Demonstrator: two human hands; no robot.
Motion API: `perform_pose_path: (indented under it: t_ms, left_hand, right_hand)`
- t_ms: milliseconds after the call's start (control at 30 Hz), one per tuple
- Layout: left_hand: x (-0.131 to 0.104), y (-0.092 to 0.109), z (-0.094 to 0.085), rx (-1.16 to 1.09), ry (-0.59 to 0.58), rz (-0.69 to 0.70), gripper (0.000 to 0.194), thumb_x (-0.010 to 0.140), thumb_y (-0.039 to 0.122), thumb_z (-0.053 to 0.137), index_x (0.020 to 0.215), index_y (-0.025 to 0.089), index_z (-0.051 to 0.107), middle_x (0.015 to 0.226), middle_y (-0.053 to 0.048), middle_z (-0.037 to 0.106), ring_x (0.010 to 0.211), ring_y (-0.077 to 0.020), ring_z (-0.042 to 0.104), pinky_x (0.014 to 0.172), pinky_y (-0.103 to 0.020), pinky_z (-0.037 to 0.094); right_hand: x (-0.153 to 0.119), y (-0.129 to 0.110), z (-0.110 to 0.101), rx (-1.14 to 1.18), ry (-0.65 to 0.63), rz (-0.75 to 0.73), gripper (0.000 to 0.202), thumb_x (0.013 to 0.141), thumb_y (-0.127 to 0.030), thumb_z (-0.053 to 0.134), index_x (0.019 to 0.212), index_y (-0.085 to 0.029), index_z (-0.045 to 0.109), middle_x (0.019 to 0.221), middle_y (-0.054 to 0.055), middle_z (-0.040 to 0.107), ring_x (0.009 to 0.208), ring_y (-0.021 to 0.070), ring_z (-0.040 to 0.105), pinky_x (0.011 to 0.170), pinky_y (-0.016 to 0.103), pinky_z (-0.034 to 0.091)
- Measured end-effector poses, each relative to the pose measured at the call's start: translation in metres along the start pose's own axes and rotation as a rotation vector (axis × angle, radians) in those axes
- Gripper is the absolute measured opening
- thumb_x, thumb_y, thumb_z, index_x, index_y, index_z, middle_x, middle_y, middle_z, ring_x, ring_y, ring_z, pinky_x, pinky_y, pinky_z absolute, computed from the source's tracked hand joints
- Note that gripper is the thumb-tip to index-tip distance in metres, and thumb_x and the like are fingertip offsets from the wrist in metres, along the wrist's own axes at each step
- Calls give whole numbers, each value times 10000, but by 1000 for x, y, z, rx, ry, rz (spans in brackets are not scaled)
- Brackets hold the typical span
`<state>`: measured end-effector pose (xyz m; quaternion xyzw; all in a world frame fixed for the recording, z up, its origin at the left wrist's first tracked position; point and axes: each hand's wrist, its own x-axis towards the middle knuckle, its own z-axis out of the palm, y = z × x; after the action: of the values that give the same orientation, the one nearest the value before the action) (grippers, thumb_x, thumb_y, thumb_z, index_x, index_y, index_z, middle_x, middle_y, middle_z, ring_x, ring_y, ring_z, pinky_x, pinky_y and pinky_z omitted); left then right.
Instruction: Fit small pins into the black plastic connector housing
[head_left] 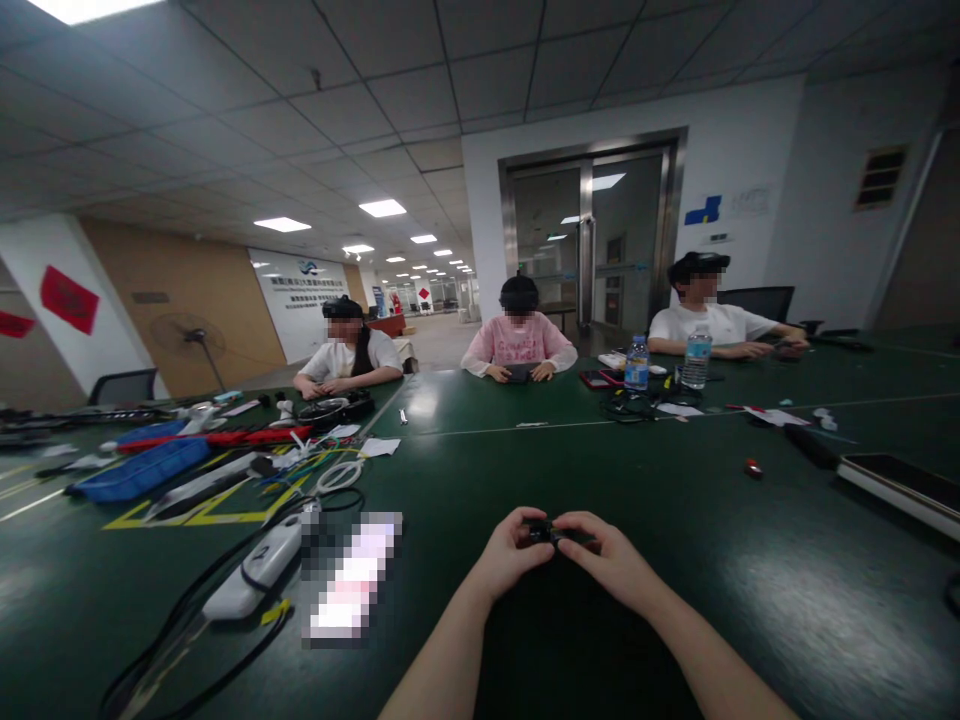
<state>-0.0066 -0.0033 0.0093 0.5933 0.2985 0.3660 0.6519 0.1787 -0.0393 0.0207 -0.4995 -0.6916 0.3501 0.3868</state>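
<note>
In the lower middle of the head view, my left hand (514,545) and my right hand (604,552) meet just above the green table (697,590). Between their fingertips is a small black object (541,533), too dark and small for me to tell its kind. The left thumb and fingers pinch its left side. On its right side, my right thumb and index finger close on it. Parts of the object are hidden by the fingers. A pixelated, bright-screened flat device (356,575) lies to the left of my left hand.
Left of me lie a white power strip (259,570) with black cables and a blue tray (146,470). Water bottles (697,358) stand farther right. A small red item (753,468) and a white-edged box (900,490) lie on the right. Three people sit across the table.
</note>
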Motion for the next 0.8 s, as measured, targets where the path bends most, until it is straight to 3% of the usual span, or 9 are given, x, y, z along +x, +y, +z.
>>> perform_pose_path:
  t_ms: [333, 800]
  left_hand:
    - [5, -14, -6, -4, 4, 17, 462, 647, 254, 752, 1046, 169, 536, 933, -58, 641, 833, -178, 607, 784, -336, 445]
    - [5, -13, -8, -28, -6, 7, 515, 639, 274, 755, 1080, 174, 508, 904, -50, 642, 806, -173, 605, 765, -329, 430]
  right_hand:
    - [-1, -6, -1, 26, -12, -1, 252, 796, -299, 548, 1022, -227, 631, 1113, 52, 590, 1027, 243, 558, 836, 366, 480]
    - [-1, -4, -1, -25, -3, 17, 241, 800, -309, 553, 1023, -262, 633, 1168, 32, 563, 1060, 241, 539, 855, 368, 472]
